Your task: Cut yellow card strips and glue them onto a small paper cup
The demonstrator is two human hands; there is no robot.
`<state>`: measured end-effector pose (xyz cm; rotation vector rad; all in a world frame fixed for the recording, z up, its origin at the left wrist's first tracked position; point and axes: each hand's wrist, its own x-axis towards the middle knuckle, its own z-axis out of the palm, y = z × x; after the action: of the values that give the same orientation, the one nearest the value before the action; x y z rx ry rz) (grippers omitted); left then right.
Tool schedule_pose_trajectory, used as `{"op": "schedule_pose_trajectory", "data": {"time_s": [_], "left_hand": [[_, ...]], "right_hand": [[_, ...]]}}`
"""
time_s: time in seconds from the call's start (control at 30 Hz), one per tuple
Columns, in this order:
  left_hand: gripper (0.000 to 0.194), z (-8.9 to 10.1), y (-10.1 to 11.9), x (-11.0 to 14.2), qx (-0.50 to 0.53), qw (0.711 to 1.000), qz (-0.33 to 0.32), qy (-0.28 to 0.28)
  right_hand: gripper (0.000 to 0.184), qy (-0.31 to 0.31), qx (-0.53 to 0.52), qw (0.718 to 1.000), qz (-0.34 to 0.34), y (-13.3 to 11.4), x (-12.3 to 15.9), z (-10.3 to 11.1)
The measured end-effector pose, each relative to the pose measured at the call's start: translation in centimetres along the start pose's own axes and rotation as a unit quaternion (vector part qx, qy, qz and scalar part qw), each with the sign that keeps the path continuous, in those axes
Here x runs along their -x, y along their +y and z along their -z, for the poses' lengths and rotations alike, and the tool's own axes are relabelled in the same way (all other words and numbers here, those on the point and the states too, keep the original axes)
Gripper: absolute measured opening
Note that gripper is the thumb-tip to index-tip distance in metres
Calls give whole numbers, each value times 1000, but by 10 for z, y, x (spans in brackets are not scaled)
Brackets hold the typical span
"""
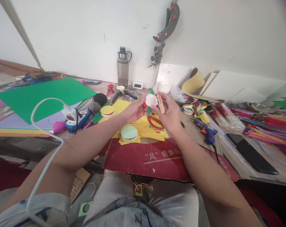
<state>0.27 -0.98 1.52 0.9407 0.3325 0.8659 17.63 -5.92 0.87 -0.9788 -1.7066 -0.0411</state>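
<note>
1. Dead centre of the frame, a bit above the middle: the left hand (135, 110) holds a small white disc (151, 100) by its edge, fingers curled in from the left. The disc has a red band round its rim and a green strip hanging under it.

2. The right hand (170, 115) comes in from the other side. Its fingers are pinched round a peach-coloured stick-like tool (160, 102) that stands nearly upright, just beside the disc's right edge. Can't tell if the tip actually touches.

3. If I were doing this bit, I'd keep the disc gripped by the rim only, so the flat white face stays free, and steady both wrists against each other. Small light parts wobble.

4. Materials: the disc looks like smooth card or foam, round and shallow like a lid. The tool is matte and flat-sided, with dark print on it.

5. Below the hands, on the tabletop (205, 138), lie yellow paper sheets (143, 126), a loop of red cord (155, 122) and a second round piece with a pale green top (129, 133).

6. Right of centre there's a blue glue gun (208, 132); far left, a big green sheet (43, 94). A grey water bottle (122, 67) stands at the wall, upper middle.
</note>
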Motion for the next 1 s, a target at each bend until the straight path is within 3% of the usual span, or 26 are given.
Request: {"op": "schedule_pose_trajectory", "data": {"time_s": [0.43,0.87,1.0], "left_hand": [[42,0,-2,0,8,1000,-16,-12],[36,6,-4,0,-14,999,-18,-32],[44,5,-5,3,-34,997,-44,-46]], "right_hand": [[54,6,14,1000,24,-6,0,3],[53,39,-50,998,-20,-3,1,1],[56,27,-16,999,-10,-2,0,0]]}}
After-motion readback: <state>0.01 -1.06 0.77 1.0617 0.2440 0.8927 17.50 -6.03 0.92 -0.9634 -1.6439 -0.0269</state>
